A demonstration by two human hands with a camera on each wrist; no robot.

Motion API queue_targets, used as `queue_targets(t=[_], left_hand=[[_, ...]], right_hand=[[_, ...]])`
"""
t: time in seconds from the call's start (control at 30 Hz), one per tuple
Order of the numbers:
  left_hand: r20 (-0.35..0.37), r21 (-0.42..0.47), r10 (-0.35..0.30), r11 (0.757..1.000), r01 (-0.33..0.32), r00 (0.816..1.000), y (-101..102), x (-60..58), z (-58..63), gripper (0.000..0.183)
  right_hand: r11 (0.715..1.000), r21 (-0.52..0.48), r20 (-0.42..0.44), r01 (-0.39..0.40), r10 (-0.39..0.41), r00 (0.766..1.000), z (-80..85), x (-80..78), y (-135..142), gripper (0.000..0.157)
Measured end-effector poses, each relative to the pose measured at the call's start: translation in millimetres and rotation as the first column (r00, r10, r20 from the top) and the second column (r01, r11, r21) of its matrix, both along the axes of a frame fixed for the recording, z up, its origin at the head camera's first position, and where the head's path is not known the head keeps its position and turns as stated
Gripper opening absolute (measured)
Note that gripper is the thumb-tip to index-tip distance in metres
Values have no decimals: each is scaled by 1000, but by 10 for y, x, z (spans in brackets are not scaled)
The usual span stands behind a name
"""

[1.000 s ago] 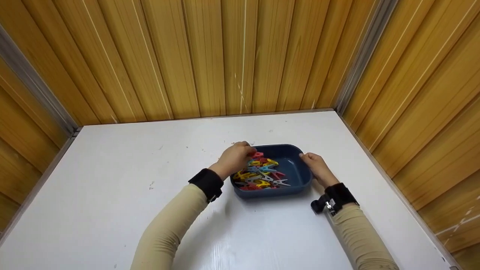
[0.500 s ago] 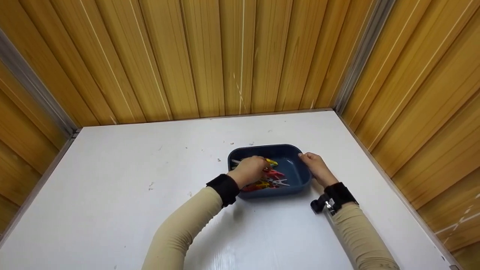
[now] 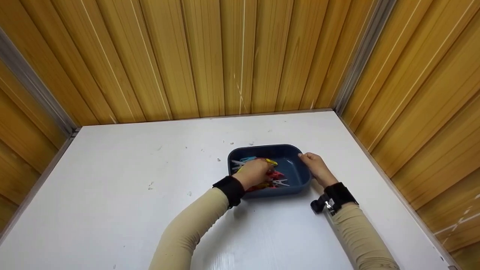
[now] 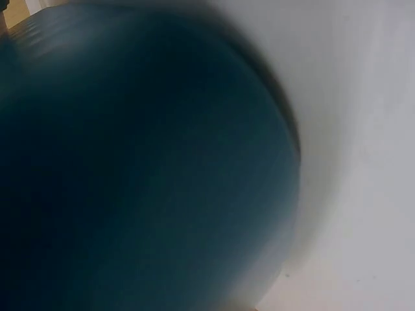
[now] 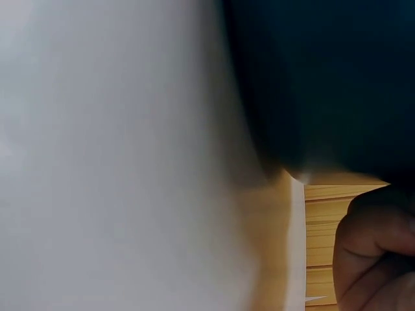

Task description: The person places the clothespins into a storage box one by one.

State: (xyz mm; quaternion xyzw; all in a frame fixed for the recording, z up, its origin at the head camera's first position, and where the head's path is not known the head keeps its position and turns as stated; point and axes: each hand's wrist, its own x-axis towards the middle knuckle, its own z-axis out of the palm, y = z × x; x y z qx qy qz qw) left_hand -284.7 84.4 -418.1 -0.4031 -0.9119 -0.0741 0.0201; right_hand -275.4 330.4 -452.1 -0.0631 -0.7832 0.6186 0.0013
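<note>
A dark blue plastic bin stands on the white table, with several colourful clothespins in its left part. My left hand reaches down over the left rim into the clothespins. Its fingertips are hidden, so what they hold cannot be made out. My right hand grips the bin's right rim, thumb on the inner side. The left wrist view is filled by the blurred bin wall; in the right wrist view the curled fingers show beneath the bin's dark side.
The white table extends around the bin, with small marks on its surface. Wood-patterned panels rise behind the table and at both sides. A small black wrist camera hangs under the right wrist.
My left hand has moved from a red clothespin at the bin's far left rim, rightward and nearer, down into the clothespins. The right hand and the bin have stayed in place.
</note>
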Motion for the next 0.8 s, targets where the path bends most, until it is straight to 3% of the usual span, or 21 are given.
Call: queue_targets(t=[0.13,0.23,0.43,0.53,0.63,0.8], left_hand=[[-6,0,18,1000,-18,1000,-19,12,-38,21],[30,35,25,999,-26,999,-49,32,-39,27],[67,186,19,982,-32,998,-252,44,191,31],[68,270,36,961,-53,997,-479,18,351,32],[81,349,100,929,-122,992,-769,-33,468,35],[87,438,236,864,-250,968,-1300,-66,510,43]], right_hand=[[1000,12,-8,-10,10,1000,-18,-17,-19,36],[1000,9,-4,-17,17,1000,-39,-24,-42,36],[1000,-2,4,-31,31,1000,-36,-50,-53,36],[999,-13,19,-47,48,999,-9,-61,-37,34],[997,-21,28,-70,71,997,14,-74,0,34],[996,-8,49,-91,91,995,20,-62,81,42]])
